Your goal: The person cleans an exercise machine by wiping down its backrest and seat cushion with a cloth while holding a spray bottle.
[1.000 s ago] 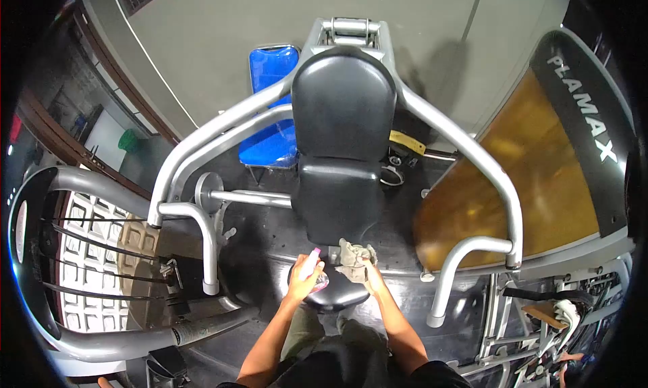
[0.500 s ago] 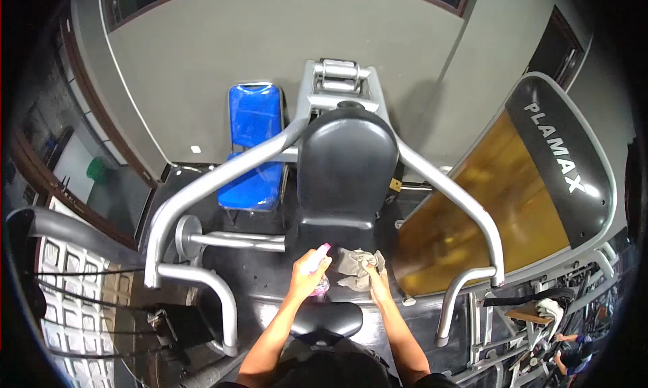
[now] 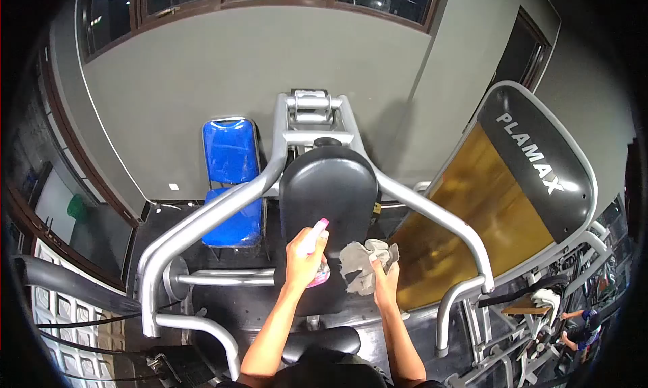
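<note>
In my left hand [image 3: 302,256] is a pink and white spray bottle [image 3: 320,274], its nozzle pointing up and forward. My right hand [image 3: 385,280] grips a crumpled grey cloth [image 3: 360,265] that spreads out to the left of my fingers. Both hands are raised in front of the black padded backrest [image 3: 329,192] of a gym machine, the bottle overlapping it in view. I cannot tell whether either hand's load touches the pad. Below the hands lies a black seat pad [image 3: 322,342], partly hidden by my left forearm.
Silver tube arms [image 3: 209,216] with handles curve around both sides. A blue chair [image 3: 231,153] stands by the grey wall behind. At right is a tall weight-stack cover [image 3: 472,205] marked PLAMAX. Farther right, a person [image 3: 582,330] is near other equipment.
Both hands have risen and reached forward, now overlapping the backrest more closely. The cloth has spread and turned in my right hand. The view has tilted up, showing more windows.
</note>
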A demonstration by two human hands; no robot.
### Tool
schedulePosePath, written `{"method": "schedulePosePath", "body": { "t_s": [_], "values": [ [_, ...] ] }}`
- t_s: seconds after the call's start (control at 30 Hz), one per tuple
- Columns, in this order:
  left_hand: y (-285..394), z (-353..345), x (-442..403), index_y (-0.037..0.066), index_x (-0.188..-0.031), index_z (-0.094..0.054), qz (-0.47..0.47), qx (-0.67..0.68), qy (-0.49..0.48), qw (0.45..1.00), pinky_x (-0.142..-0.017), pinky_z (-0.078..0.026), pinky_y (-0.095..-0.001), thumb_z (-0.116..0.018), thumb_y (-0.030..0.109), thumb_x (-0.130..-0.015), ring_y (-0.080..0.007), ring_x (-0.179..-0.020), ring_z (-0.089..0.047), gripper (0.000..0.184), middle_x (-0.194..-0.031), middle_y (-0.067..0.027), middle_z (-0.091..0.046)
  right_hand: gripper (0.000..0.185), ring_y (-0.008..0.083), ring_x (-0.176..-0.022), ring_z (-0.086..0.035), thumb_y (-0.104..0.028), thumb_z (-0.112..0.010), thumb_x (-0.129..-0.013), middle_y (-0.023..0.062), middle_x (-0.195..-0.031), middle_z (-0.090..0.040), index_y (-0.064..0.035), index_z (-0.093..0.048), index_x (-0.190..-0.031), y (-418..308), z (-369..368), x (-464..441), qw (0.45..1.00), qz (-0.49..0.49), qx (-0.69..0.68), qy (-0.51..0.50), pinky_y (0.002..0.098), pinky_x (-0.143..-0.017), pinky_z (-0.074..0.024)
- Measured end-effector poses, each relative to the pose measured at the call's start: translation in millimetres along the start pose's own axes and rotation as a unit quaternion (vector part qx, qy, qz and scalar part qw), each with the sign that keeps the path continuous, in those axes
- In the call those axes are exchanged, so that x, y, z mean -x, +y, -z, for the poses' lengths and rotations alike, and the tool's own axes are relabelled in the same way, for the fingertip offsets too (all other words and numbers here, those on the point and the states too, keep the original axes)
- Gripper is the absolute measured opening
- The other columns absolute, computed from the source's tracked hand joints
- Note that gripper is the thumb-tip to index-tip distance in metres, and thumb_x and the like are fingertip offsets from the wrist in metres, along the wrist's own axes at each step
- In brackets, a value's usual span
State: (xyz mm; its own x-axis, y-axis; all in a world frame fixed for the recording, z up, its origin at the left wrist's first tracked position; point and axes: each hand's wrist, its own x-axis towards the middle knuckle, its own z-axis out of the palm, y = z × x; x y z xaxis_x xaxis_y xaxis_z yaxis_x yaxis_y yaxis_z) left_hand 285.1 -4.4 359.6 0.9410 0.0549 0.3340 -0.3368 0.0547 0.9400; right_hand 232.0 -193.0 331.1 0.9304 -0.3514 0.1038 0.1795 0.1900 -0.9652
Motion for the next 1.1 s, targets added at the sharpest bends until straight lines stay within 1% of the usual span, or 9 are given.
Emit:
{"method": "schedulePosePath", "body": {
  "t_s": [0.17, 0.3, 0.47, 0.63, 0.7, 0.93, 1.0, 1.03, 1.1],
  "values": [
    [17.4, -13.7, -27.9, 0.0, -0.119, -0.064, -0.047, -0.045, 0.015, 0.998, -0.046, -0.046, -0.024, -0.06, 0.013, -0.095, -0.0082, -0.052, -0.056, 0.027, -0.082, -0.0053, -0.061, 0.038, 0.0138, -0.102, -0.058, -0.009, -0.071, -0.086, 0.0063, -0.112, -0.062, -0.0004, -0.056, -0.12, -24.9, -12.8, -32.3, 0.998, 0.064, 0.01, 0.006, 0.0287, -0.092, -0.045],
    [29.3, -23.3, -46.0, 0.001, -0.118, -0.065, -0.041, -0.045, 0.045, 0.997, -0.046, -0.047, -0.0238, -0.06, 0.012, -0.095, -0.0083, -0.052, -0.056, 0.026, -0.082, -0.0053, -0.061, 0.04, 0.0147, -0.102, -0.059, -0.01, -0.073, -0.085, 0.0076, -0.11, -0.063, 0.0012, -0.057, -0.119, -36.1, -17.2, -62.0, 0.995, 0.089, 0.007, -0.039, 0.0295, -0.092, -0.0448],
    [35.9, -32.9, -62.5, -0.002, -0.105, -0.066, -0.035, -0.077, 0.061, 0.995, -0.044, -0.047, -0.0244, -0.063, 0.018, -0.094, -0.0086, -0.049, -0.057, 0.022, -0.077, -0.0049, -0.063, 0.039, 0.0154, -0.099, -0.06, -0.01, -0.074, -0.084, 0.0083, -0.108, -0.064, 0.0025, -0.058, -0.117, -50.1, -30.8, -80.0, 0.995, 0.096, -0.03, -0.024, 0.0295, -0.092, -0.045],
    [39.8, -39.6, -71.9, -0.002, -0.1, -0.066, -0.037, -0.101, 0.069, 0.992, -0.042, -0.046, -0.0247, -0.063, 0.021, -0.095, -0.0086, -0.047, -0.057, 0.024, -0.074, -0.0049, -0.063, 0.037, 0.0149, -0.099, -0.061, -0.009, -0.074, -0.083, 0.0088, -0.108, -0.066, 0.0021, -0.059, -0.115, -43.4, -32.7, -98.0, 0.992, 0.095, -0.069, -0.052, 0.0289, -0.092, -0.0448],
    [44.0, -42.4, -74.3, -0.002, -0.086, -0.063, -0.026, -0.097, 0.078, 0.992, -0.044, -0.045, -0.0276, -0.064, 0.021, -0.094, -0.0116, -0.046, -0.059, 0.024, -0.062, -0.0053, -0.057, 0.035, 0.014, -0.101, -0.061, -0.008, -0.072, -0.085, 0.0085, -0.11, -0.065, 0.0013, -0.059, -0.117, -41.6, -32.8, -101.8, 0.993, 0.081, -0.055, -0.069, 0.0282, -0.093, -0.0445],
    [42.6, -42.3, -81.6, -0.002, -0.085, -0.063, -0.012, -0.105, 0.087, 0.991, -0.044, -0.044, -0.0278, -0.065, 0.019, -0.093, -0.0112, -0.046, -0.058, 0.022, -0.062, -0.0054, -0.058, 0.035, 0.0132, -0.103, -0.059, -0.008, -0.07, -0.087, 0.0062, -0.112, -0.064, 0.0003, -0.058, -0.119, -54.2, -40.4, -105.8, 0.988, 0.13, -0.068, -0.045, 0.0271, -0.093, -0.0434],
    [41.1, -39.3, -82.7, -0.002, -0.092, -0.066, -0.026, -0.098, 0.072, 0.992, -0.043, -0.044, -0.0269, -0.065, 0.016, -0.092, -0.01, -0.046, -0.057, 0.018, -0.066, -0.0049, -0.061, 0.035, 0.0134, -0.103, -0.058, -0.008, -0.07, -0.087, 0.0064, -0.113, -0.063, 0.0, -0.057, -0.119, -50.1, -30.8, -109.6, 0.992, 0.078, -0.085, -0.053, 0.0274, -0.094, -0.0427],
    [39.6, -38.7, -83.0, -0.002, -0.092, -0.066, -0.026, -0.098, 0.069, 0.992, -0.043, -0.044, -0.0269, -0.065, 0.016, -0.092, -0.01, -0.046, -0.057, 0.018, -0.066, -0.0049, -0.061, 0.035, 0.0134, -0.103, -0.058, -0.008, -0.07, -0.087, 0.0064, -0.113, -0.063, 0.0, -0.057, -0.119, -47.0, -27.9, -110.6, 0.992, 0.078, -0.085, -0.05, 0.0274, -0.094, -0.0427],
    [34.0, -36.7, -85.5, -0.001, -0.104, -0.068, 0.009, -0.025, 0.064, 0.998, -0.043, -0.044, -0.0252, -0.065, 0.013, -0.092, -0.0085, -0.046, -0.056, 0.019, -0.072, -0.0041, -0.063, 0.038, 0.0178, -0.107, -0.056, -0.004, -0.065, -0.089, 0.0086, -0.116, -0.06, 0.0002, -0.052, -0.125, -41.8, -23.4, -112.6, 0.989, 0.083, -0.1, -0.067, 0.0311, -0.098, -0.0414]
  ]
}}
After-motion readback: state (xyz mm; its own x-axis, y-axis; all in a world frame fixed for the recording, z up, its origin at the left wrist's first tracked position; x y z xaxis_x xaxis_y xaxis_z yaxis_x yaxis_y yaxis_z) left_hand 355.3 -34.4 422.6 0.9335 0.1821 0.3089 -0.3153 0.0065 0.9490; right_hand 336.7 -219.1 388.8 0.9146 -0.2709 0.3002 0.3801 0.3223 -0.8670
